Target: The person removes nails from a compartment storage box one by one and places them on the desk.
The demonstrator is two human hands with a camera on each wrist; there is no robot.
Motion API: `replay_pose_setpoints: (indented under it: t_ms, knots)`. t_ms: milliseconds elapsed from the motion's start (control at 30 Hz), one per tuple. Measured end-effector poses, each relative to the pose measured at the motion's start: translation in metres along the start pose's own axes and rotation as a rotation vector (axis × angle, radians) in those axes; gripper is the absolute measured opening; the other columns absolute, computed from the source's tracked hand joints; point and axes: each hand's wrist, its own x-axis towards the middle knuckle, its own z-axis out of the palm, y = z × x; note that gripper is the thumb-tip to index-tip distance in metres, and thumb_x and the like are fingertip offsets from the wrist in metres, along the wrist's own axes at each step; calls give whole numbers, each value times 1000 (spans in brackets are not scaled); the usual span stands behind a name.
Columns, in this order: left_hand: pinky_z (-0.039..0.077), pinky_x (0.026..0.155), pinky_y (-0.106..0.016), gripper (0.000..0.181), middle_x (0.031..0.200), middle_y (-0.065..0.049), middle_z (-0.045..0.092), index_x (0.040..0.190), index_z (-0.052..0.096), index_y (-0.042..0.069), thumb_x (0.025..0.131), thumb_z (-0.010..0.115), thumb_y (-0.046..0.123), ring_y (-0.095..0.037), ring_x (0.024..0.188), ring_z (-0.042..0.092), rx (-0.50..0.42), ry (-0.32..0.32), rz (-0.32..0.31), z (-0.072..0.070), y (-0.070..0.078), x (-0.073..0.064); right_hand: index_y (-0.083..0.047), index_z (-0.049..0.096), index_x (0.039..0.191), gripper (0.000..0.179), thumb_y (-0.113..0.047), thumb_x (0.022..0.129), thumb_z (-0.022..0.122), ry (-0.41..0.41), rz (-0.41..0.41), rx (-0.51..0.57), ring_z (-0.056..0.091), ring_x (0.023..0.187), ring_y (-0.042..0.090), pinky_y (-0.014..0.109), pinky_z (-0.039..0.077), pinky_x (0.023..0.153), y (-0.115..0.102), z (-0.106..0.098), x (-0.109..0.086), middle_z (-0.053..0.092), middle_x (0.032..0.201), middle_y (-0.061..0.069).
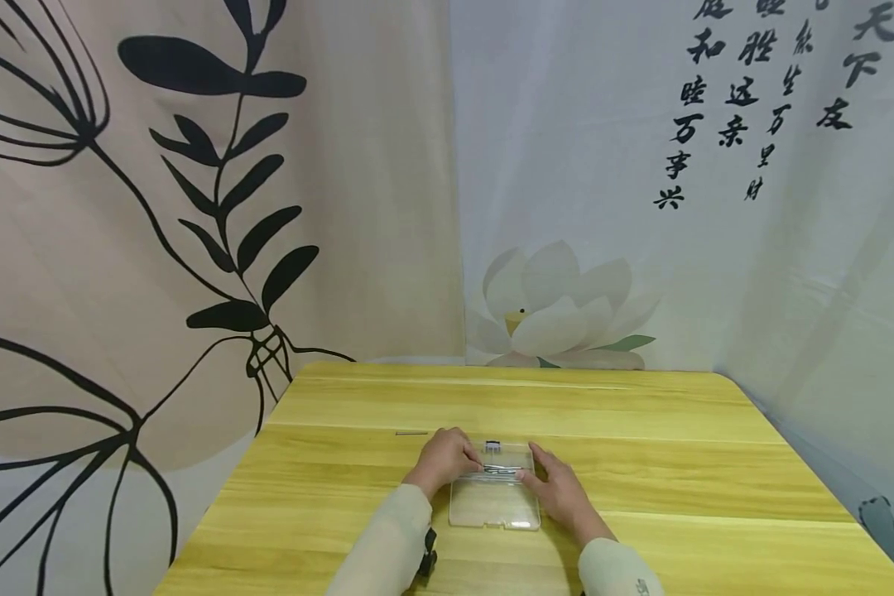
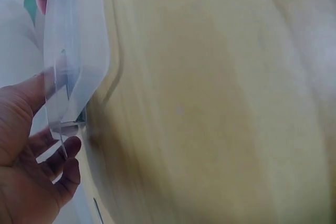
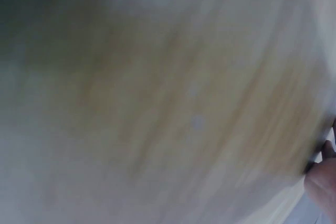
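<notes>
A clear plastic box (image 1: pixel 495 517) lies unfolded on the table, its lid laid back. Thin metal rods (image 1: pixel 501 470) lie side by side across its middle. My left hand (image 1: pixel 447 457) is at the box's left edge, thumb and fingertips at the ends of the rods. In the left wrist view, the left hand (image 2: pixel 31 145) pinches a thin metal rod beside the clear wall. My right hand (image 1: pixel 562 488) holds the box's right side, thumb over the rods and fingers along the outer edge. The right wrist view is blurred; only part of the right hand (image 3: pixel 321 184) shows at its edge.
One more thin metal rod (image 1: pixel 411 433) lies on the wooden table (image 1: pixel 641 430), left of and beyond the box. A small dark label or clasp (image 1: pixel 492 446) sits near the box's far edge. A printed curtain (image 1: pixel 387 207) hangs behind the table.
</notes>
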Motion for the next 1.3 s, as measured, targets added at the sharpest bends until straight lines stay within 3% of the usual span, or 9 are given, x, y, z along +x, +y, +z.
replay_pose_setpoints:
  t_ms: [200,333,500,700,800,967,1300]
  knots:
    - [27,113,-51,10,96,7,64,72,79,21,82,83,22,-18,101,58,4,3,32,1,-3,-1,-5,36,153,65,-34,100,61,-8,-3,-5,27,139,51,65,20,110,0,0,-1,38,151,26]
    - [25,114,-51,11,103,4,65,72,78,22,83,82,22,-22,108,57,-31,-12,19,0,-5,-2,-4,37,152,66,-36,99,60,-8,-8,-11,28,139,52,65,20,110,0,-1,-1,39,150,26]
    - [32,109,-52,10,119,-7,63,75,78,19,84,81,21,-30,117,53,-142,-36,-27,-5,-6,-5,-5,37,153,66,-35,99,61,-12,-2,-1,27,140,51,66,20,110,-1,0,-1,38,151,25]
    - [39,103,-55,7,129,-17,58,84,79,11,88,78,17,-38,123,49,-317,-50,-34,-15,-6,-6,-5,36,153,66,-35,100,61,-16,3,-2,25,140,52,67,20,109,0,0,-1,39,151,25]
    - [38,103,-56,8,129,-17,57,86,78,12,90,75,17,-38,124,48,-364,-57,-35,-17,-8,-6,-5,36,153,65,-34,100,61,-15,0,-1,25,140,52,67,19,109,-1,0,-2,39,151,25]
    - [42,99,-54,9,120,-10,61,88,78,12,92,73,19,-32,117,53,-401,-16,2,-22,-12,-2,-4,36,152,65,-34,100,60,-12,-8,6,26,140,51,66,19,110,-3,-3,-4,39,150,25]
    - [52,83,-40,19,102,3,70,103,77,9,96,67,23,-16,95,62,-374,-16,8,-45,-27,-1,-5,36,153,65,-34,100,61,-6,-6,8,25,140,50,65,18,111,-2,-1,-2,39,151,24]
